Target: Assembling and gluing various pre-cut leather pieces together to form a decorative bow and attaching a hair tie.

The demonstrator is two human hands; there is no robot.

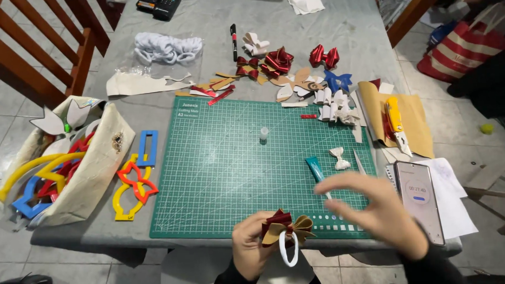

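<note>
Down at the table's near edge, the left hand (251, 247) pinches a red-and-gold bow (286, 227) with its white loop hanging, while the right hand (380, 210) hovers spread wide just to its right, empty

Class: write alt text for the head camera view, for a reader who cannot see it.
A left hand holds a red-and-gold bow on a white loop, while the open right hand hovers beside it. Beyond lie a green cutting mat, more bows, plastic templates and a phone.
</note>
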